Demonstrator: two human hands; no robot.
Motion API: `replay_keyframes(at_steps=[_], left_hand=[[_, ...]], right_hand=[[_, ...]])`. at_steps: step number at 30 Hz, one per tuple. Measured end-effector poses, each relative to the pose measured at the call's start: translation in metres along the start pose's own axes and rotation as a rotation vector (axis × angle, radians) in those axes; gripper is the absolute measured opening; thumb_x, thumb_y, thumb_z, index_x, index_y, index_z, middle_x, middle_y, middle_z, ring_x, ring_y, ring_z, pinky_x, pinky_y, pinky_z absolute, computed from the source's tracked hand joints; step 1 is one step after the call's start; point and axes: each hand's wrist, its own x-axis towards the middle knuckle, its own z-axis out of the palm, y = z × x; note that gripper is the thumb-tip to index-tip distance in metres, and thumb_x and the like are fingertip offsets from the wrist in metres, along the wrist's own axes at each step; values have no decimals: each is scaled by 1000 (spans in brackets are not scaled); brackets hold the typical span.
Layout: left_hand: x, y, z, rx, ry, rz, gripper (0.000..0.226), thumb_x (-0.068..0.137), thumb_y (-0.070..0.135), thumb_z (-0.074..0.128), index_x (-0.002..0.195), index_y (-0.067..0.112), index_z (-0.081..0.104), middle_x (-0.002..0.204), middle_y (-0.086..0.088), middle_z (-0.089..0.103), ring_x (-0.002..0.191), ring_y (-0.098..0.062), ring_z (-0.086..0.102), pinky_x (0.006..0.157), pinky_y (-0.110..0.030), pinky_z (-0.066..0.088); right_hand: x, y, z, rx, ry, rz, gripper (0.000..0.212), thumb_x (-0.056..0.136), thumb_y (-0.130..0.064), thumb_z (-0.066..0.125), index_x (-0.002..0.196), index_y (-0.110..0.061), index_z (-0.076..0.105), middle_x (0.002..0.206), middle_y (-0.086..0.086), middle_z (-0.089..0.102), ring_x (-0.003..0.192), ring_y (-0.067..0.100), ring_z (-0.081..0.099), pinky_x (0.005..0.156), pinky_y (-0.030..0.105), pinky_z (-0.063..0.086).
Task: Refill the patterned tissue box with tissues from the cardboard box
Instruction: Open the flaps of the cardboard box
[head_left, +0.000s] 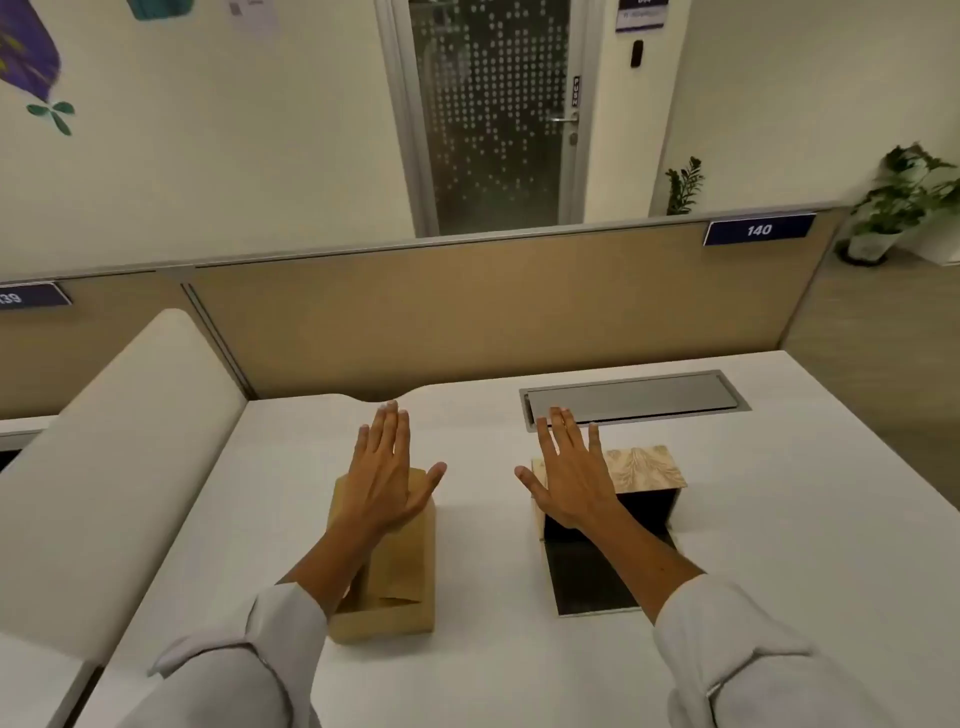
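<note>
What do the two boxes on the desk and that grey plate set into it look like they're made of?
Cardboard box: plain brown kraft card, matte, with folded flaps. Patterned tissue box: probably stiff board or wood with a printed beige leaf-like top; its dark open inside looks glossy, so the material is uncertain. Grey plate: likely brushed metal, judging by its even satin sheen, in a white laminate-looking desk.

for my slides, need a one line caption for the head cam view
Left hand spread open above the cardboard box, right hand above the patterned tissue box, on a white desk.
</note>
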Motion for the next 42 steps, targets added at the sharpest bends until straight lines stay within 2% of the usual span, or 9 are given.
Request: replay_keyframes(at_steps=[4, 12, 17, 22, 26, 30, 34, 39, 42], left_hand=[[-11, 2, 8, -1, -96, -260, 76, 89, 62, 42, 140, 6, 38, 146, -15, 46, 132, -32, 42, 101, -43, 45], [-38, 11, 26, -266, -296, -594, 88, 79, 53, 68, 141, 4, 30, 135, -14, 52, 123, -34, 48, 92, -43, 48], [-45, 7, 18, -652, -69, -589, 42, 84, 30, 71, 111, 2, 56, 92, -8, 65, 77, -18, 61, 64, -24, 49], [-54, 7, 15, -1094, -151, -432, 23, 96, 9, 48, 101, 9, 70, 89, -12, 72, 82, -29, 67, 74, -38, 57], [-71, -7, 32, -876, -198, -337, 24, 98, 9, 47, 107, 12, 70, 100, -4, 72, 87, -14, 65, 77, -25, 48], [-73, -22, 45, -393, -213, -320, 31, 93, 30, 57, 117, 12, 64, 119, -4, 67, 109, -22, 60, 90, -27, 45], [-75, -39, 53, -78, -324, -323, 42, 97, 42, 41, 129, 19, 55, 136, -6, 56, 133, -28, 40, 114, -42, 28], [-87, -65, 48, -75, -250, -365, 37, 98, 37, 39, 95, 19, 71, 108, -6, 67, 111, -26, 54, 112, -46, 29], [-86, -78, 40, -345, -139, -411, 30, 94, 27, 53, 74, 13, 70, 79, -6, 69, 80, -24, 62, 90, -45, 46]], right_hand=[[-1, -3, 3, -5, -17, 21, 86, 90, -70, 16, 155, -14, 13, 163, 12, 8, 151, 29, 2, 117, 57, -2], [3, -46, 15, 104, 6, -129, 70, 95, -59, 28, 148, -14, 37, 155, 10, 38, 143, 31, 33, 116, 54, 19], [7, -81, 15, 305, -40, -361, 57, 98, -43, 39, 148, -16, 35, 157, 6, 34, 143, 25, 31, 113, 47, 33], [18, -113, 12, 410, -187, -560, 48, 95, -30, 41, 143, -23, 45, 157, 0, 36, 145, 20, 24, 114, 38, 23], [27, -125, 19, 199, -279, -631, 48, 92, -38, 33, 114, -18, 70, 132, 2, 63, 137, 23, 38, 118, 50, 21], [40, -136, 24, -93, -311, -604, 38, 86, -42, 43, 90, -17, 71, 95, 4, 71, 108, 23, 58, 116, 56, 18], [51, -158, 23, -385, -481, -608, 31, 88, -42, 52, 96, -17, 69, 100, 5, 67, 113, 26, 52, 110, 61, 17], [48, -175, 36, -497, -473, -607, 42, 89, -42, 54, 127, -24, 60, 130, 10, 56, 129, 34, 41, 109, 66, 17], [45, -175, 41, -392, -428, -590, 43, 87, -35, 59, 129, -24, 55, 133, 11, 49, 126, 35, 41, 101, 58, 31]])
